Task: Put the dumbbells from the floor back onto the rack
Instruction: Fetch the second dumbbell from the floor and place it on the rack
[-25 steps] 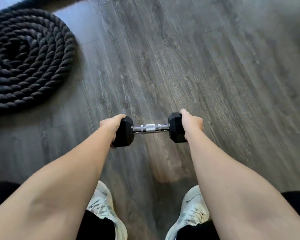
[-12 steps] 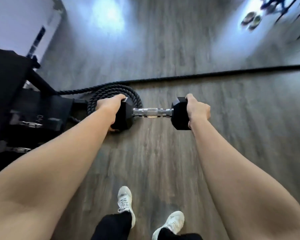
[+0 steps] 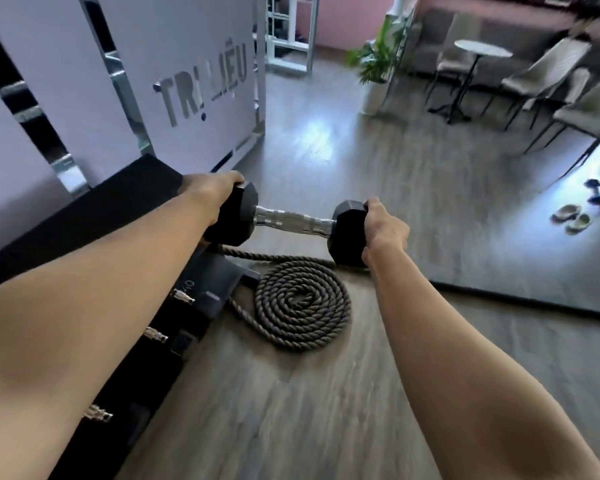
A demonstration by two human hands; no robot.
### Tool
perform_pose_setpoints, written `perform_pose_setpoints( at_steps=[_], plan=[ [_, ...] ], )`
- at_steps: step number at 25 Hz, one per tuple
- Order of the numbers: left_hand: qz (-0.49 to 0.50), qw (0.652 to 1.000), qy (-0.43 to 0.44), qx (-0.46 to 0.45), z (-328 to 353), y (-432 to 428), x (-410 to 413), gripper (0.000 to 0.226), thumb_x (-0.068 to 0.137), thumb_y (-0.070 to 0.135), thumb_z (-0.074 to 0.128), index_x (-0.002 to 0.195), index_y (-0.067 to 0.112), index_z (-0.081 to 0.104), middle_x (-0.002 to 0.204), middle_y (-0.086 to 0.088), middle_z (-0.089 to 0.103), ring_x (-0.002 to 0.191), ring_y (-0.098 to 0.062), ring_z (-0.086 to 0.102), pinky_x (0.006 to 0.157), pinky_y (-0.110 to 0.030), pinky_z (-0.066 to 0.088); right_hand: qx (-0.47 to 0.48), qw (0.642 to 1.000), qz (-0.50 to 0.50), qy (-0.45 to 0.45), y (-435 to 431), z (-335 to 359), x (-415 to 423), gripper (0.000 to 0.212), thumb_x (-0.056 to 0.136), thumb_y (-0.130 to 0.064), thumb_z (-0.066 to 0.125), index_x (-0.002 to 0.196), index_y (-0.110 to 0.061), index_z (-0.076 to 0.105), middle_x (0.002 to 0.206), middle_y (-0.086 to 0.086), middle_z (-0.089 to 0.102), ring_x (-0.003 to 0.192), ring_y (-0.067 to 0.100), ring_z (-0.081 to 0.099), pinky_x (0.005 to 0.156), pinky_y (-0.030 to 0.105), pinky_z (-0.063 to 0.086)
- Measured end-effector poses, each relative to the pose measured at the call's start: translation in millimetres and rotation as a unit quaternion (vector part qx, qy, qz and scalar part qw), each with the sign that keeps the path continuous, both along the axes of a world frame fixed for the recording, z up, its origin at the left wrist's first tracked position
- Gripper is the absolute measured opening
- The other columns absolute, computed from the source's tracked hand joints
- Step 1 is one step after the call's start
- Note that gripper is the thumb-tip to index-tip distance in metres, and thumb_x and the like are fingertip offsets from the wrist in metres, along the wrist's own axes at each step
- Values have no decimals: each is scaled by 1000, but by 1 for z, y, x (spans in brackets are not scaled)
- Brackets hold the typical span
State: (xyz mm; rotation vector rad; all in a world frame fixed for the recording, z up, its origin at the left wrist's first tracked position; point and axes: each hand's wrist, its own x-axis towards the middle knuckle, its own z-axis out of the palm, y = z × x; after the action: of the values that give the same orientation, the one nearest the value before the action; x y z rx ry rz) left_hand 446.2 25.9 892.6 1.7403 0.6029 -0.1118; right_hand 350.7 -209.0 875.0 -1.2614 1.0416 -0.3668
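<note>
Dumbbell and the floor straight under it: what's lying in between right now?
In the head view, the coiled rope lies on the floor below the dumbbell, beside the rack. The left hand and right hand hold the dumbbell's ends.

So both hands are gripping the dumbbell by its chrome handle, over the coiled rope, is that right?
Not quite. In the head view the left hand and right hand each grip a black end of the dumbbell; the chrome handle is bare. It is over the coiled rope.

Black hex dumbbell (image 3: 288, 221), chrome knurled handle, held in the air roughly level, just right of the black rack (image 3: 94, 216); its left head sits nearest the rack's top edge.
</note>
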Motion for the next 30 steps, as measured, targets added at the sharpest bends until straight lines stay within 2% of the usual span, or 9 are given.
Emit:
perform_pose_setpoints(
  at_steps=[4,8,11,13,15,17,22,26,30],
  plan=[
    [58,998,31,7,-8,103,38,82,41,49,83,111,15,56,99,-7,66,81,-32,64,76,-52,53,-11,998,61,20,96,-13,70,44,64,-46,69,80,-8,53,82,9,60,80,32,64,78,44,59],
    [98,993,55,21,-35,189,81,70,46,51,79,106,18,62,104,-4,65,81,-28,63,66,-40,51,17,990,137,42,177,-56,147,57,63,-46,67,101,-5,62,96,13,67,85,31,65,80,44,58],
    [154,986,46,55,-60,246,115,54,59,48,81,96,16,59,92,-4,60,71,-25,53,50,-33,37,50,981,176,69,237,-96,208,62,63,-51,67,105,-6,64,104,12,68,89,31,64,83,44,56],
    [184,978,67,78,-82,283,140,45,62,47,81,81,17,53,80,-3,51,65,-24,46,48,-33,33,56,975,187,102,279,-124,241,63,64,-54,67,102,-3,62,106,12,66,97,33,62,85,41,53],
    [201,971,95,90,-105,318,160,48,62,47,81,74,17,45,76,-1,46,63,-21,42,48,-31,32,48,976,177,119,316,-147,264,54,65,-56,66,77,-5,53,93,8,58,101,34,60,84,39,50],
    [204,965,121,107,-130,347,175,54,62,49,81,83,14,47,77,0,42,62,-20,39,48,-31,31,60,971,171,154,346,-167,277,47,60,-57,65,60,-14,45,79,1,50,98,36,59,88,43,52],
    [175,957,194,128,-196,397,218,76,63,53,80,118,9,54,102,-7,52,80,-28,49,59,-38,42,60,962,147,223,400,-227,306,41,58,-56,65,52,-19,48,68,-1,49,82,31,55,80,43,53],
    [176,947,229,140,-235,417,237,74,69,53,79,127,11,57,121,-10,58,75,-23,47,49,-32,38,60,951,150,263,423,-266,326,38,57,-57,64,53,-20,54,72,-2,54,84,28,56,77,40,52],
    [176,931,269,172,-260,422,251,70,74,50,76,128,11,56,127,-11,57,83,-24,47,62,-36,42,69,938,148,307,434,-293,334,38,53,-58,61,58,-20,57,76,0,57,87,28,60,84,43,54]
  ],
)
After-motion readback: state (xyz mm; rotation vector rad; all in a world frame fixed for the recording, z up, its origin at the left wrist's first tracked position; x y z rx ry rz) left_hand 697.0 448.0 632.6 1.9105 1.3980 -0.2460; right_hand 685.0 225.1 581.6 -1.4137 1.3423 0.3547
